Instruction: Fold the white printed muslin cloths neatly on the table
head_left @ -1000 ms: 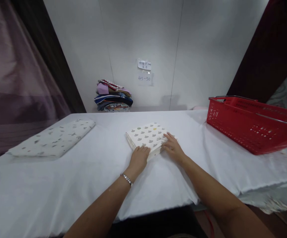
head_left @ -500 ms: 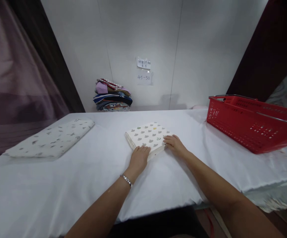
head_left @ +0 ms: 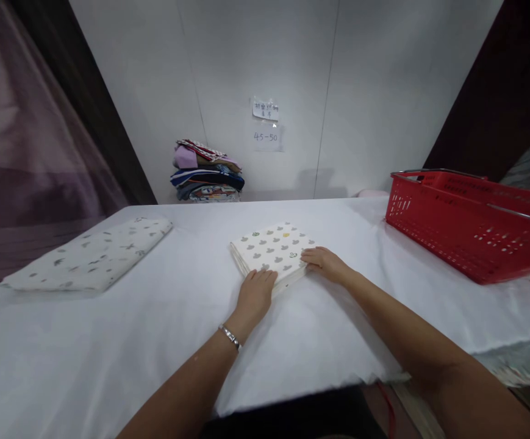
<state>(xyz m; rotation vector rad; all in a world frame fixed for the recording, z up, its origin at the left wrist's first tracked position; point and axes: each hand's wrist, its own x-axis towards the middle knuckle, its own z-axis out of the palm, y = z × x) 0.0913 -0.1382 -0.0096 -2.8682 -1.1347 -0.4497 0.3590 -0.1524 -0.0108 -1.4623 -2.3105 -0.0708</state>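
A small folded cloth [head_left: 276, 247], white with grey, green and yellow motifs, lies on the white-covered table in several neat layers. My left hand [head_left: 258, 292] holds its near edge, fingertips over the top layer and thumb hidden. At the right corner, my right hand [head_left: 325, 263] grips the same cloth, with its fingers on top of the print. A silver bracelet [head_left: 230, 336] circles my left wrist.
A larger folded cloth [head_left: 95, 259] with a leaf print lies at the left. A red basket [head_left: 466, 225] with metal handles stands at the right. Stacked fabrics [head_left: 207, 174] rest by the back wall, near a paper sign [head_left: 265, 137] reading 45-50.
The camera view has shifted slightly. Both hands keep nearly the same place on the folded cloth, which looks unchanged.
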